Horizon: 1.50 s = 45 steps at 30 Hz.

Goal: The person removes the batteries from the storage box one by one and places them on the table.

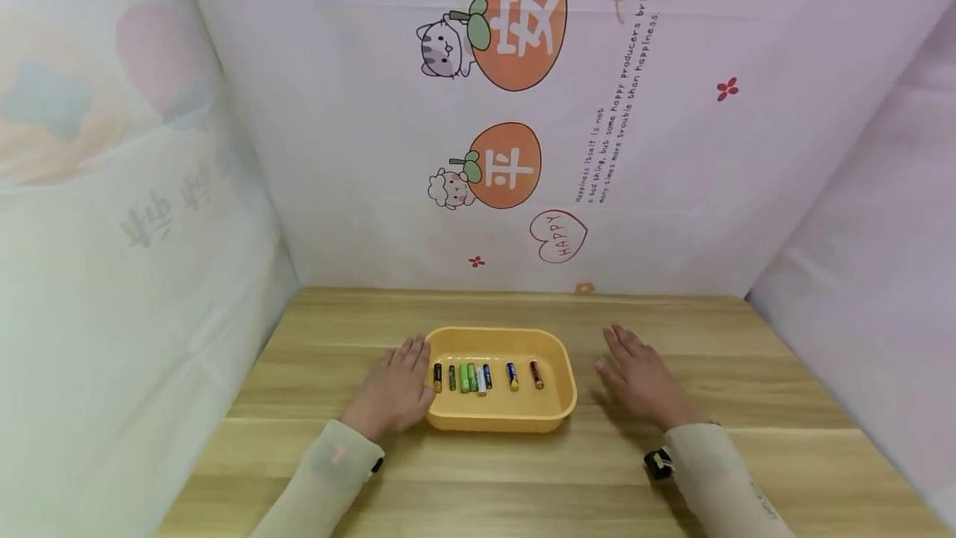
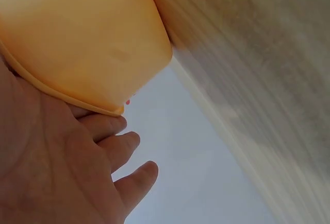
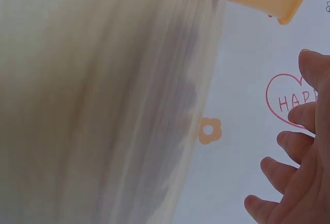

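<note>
A shallow yellow-orange plastic basin (image 1: 499,422) stands upright on the table. Several batteries lie side by side in it, among them a black one (image 1: 437,378) by the left wall, a white one (image 1: 481,382) in a tight cluster with green ones, a blue-and-yellow one (image 1: 512,377) and a dark red one (image 1: 536,375). My left hand (image 1: 394,393) touches the basin's left rim, its fingers straight; in the left wrist view the palm faces the outer wall (image 2: 87,38). To the right of the basin, my right hand (image 1: 644,380) hovers with relaxed, spread fingers and holds nothing.
The wood-grain table (image 1: 508,488) ends at a printed white cloth wall (image 1: 358,189) behind. Cloth also hangs at the left (image 1: 149,289) and right (image 1: 866,272) sides. A black wrist strap (image 1: 658,464) shows at the right sleeve.
</note>
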Each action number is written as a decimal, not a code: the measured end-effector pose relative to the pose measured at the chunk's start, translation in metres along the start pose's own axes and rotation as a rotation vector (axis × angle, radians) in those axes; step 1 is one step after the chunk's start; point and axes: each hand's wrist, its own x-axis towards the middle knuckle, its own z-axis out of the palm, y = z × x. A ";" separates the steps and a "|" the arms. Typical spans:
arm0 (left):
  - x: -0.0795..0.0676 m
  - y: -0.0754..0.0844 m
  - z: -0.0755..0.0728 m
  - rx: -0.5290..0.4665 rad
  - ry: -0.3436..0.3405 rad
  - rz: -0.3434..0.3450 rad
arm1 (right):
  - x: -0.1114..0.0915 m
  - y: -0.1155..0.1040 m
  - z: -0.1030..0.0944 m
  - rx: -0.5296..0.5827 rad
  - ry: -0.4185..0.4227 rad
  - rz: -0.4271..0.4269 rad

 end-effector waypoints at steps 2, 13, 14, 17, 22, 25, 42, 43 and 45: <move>-0.002 0.003 0.000 -0.007 -0.004 -0.017 | 0.001 0.003 -0.002 -0.013 -0.009 -0.011; 0.000 0.019 0.006 -0.018 -0.028 -0.061 | -0.003 0.009 -0.021 0.008 -0.067 -0.033; 0.001 0.020 0.006 -0.019 -0.024 -0.057 | -0.004 0.009 -0.024 0.015 -0.074 -0.033; 0.001 0.021 0.007 -0.021 -0.024 -0.048 | -0.006 0.008 -0.030 0.047 -0.087 -0.031; 0.000 0.019 0.006 -0.020 -0.027 -0.049 | -0.001 0.005 -0.035 0.154 -0.101 -0.006; 0.000 0.016 0.004 -0.026 -0.027 -0.049 | 0.007 0.000 -0.038 0.255 -0.105 0.003; -0.001 0.007 -0.005 -0.027 -0.034 -0.040 | 0.047 -0.036 -0.048 0.612 -0.206 0.065; -0.001 0.006 -0.004 -0.028 -0.032 -0.039 | 0.049 -0.037 -0.047 0.631 -0.207 0.068; -0.001 0.006 -0.004 -0.032 -0.038 -0.041 | 0.052 -0.040 -0.045 0.650 -0.211 0.063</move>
